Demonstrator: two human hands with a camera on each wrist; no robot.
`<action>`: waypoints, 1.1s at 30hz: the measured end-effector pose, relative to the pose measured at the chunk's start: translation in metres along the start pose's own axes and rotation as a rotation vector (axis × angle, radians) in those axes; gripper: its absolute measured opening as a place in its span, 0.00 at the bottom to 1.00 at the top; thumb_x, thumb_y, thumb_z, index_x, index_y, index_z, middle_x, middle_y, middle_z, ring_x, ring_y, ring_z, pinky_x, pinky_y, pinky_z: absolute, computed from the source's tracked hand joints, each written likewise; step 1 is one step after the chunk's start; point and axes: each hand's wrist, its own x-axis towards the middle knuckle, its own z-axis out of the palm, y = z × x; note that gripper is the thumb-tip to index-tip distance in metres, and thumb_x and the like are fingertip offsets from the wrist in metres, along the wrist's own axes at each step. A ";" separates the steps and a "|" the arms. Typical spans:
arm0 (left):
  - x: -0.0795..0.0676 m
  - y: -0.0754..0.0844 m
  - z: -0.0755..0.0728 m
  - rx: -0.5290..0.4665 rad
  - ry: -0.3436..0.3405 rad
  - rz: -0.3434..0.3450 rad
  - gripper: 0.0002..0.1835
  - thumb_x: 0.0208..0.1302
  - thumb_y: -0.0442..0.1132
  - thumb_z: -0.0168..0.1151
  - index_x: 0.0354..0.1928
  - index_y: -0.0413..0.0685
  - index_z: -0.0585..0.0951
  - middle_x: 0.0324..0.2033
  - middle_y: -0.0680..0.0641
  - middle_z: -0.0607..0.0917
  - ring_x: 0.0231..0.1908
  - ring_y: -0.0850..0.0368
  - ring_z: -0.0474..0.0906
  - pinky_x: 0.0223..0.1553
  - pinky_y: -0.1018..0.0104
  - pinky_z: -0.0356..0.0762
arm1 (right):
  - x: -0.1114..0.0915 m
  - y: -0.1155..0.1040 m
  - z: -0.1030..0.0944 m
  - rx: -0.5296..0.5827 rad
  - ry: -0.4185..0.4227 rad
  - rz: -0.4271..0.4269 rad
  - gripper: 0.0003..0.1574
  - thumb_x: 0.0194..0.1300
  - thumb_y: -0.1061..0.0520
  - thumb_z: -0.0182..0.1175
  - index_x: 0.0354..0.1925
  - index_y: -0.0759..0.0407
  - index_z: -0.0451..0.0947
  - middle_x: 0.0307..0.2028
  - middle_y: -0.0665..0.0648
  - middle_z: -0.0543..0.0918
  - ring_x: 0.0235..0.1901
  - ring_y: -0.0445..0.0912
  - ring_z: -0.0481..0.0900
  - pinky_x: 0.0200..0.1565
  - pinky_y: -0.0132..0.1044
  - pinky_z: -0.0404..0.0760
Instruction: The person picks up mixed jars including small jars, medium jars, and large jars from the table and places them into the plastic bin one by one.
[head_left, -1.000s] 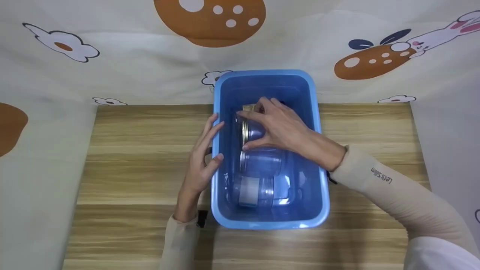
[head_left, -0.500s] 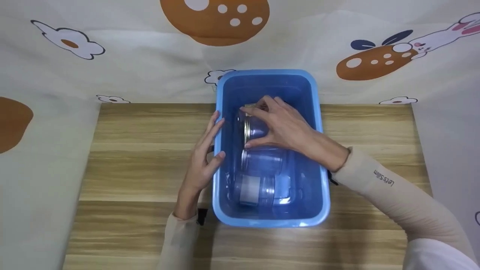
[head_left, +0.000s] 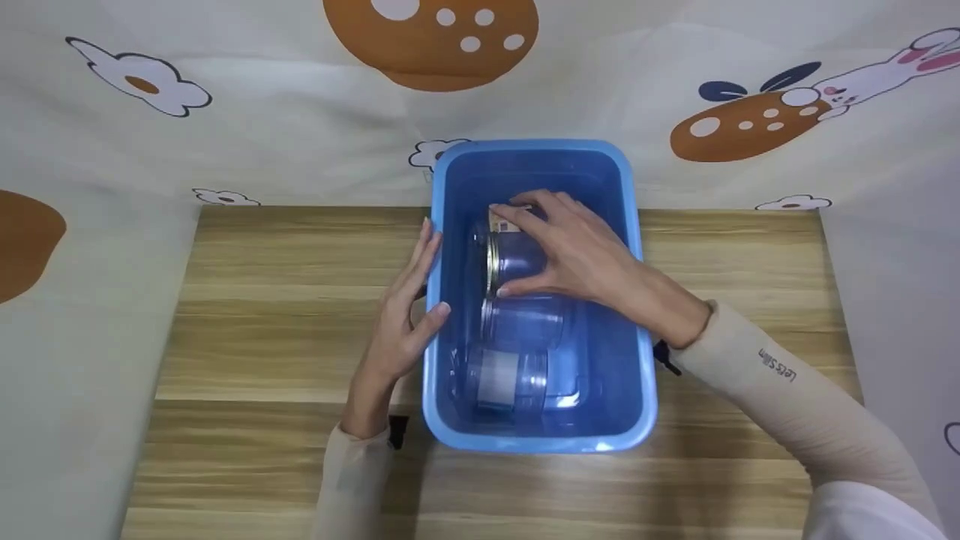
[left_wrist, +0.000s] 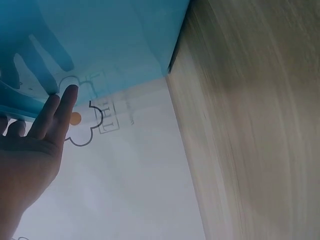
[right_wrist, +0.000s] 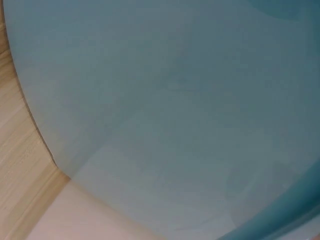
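Note:
Inside a blue plastic bin (head_left: 534, 444), my right hand (head_left: 574, 244) straddles a clear jar with a gold lid (head_left: 493, 262). Its thumb lies along the jar's near side, and the fingers spread over the far side by a pale printed label (head_left: 502, 217). Two more clear jars, a middle jar (head_left: 525, 322) and a near jar with a white label (head_left: 499, 379), lie on their sides toward me. My left hand (head_left: 401, 326) rests against the bin's left side, its fingers extended and thumb at the rim. The left wrist view shows those fingers touching the translucent wall (left_wrist: 115, 45).
The bin stands on a wood-grain tabletop (head_left: 270, 322), its far end close to a printed cloth backdrop (head_left: 300, 135). In the right wrist view, the bin's translucent side (right_wrist: 160, 110) fills most of the picture.
My right hand has slid slightly right along the gold-lidded jar, and its thumb and index finger have spread wider, baring more of the printed label. The jars and left hand stay nearly in place.

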 end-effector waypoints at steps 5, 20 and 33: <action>0.002 -0.001 -0.001 0.028 0.003 0.014 0.39 0.71 0.59 0.51 0.77 0.49 0.57 0.78 0.49 0.48 0.75 0.47 0.49 0.61 0.44 0.72 | -0.001 0.002 -0.003 0.009 -0.002 0.004 0.62 0.45 0.23 0.69 0.73 0.43 0.64 0.66 0.59 0.70 0.61 0.57 0.70 0.64 0.57 0.69; 0.002 0.000 -0.003 0.096 0.015 -0.014 0.42 0.68 0.69 0.47 0.77 0.54 0.58 0.78 0.51 0.50 0.75 0.49 0.50 0.65 0.39 0.63 | -0.017 0.008 -0.021 0.039 0.086 0.001 0.61 0.44 0.26 0.73 0.72 0.44 0.66 0.67 0.58 0.69 0.66 0.57 0.65 0.65 0.60 0.65; -0.007 0.002 -0.012 0.211 0.040 -0.046 0.46 0.67 0.75 0.36 0.77 0.54 0.57 0.78 0.50 0.49 0.76 0.49 0.48 0.69 0.31 0.47 | -0.043 0.023 -0.029 0.014 0.201 0.005 0.63 0.44 0.29 0.75 0.73 0.49 0.65 0.71 0.59 0.65 0.73 0.60 0.54 0.69 0.66 0.52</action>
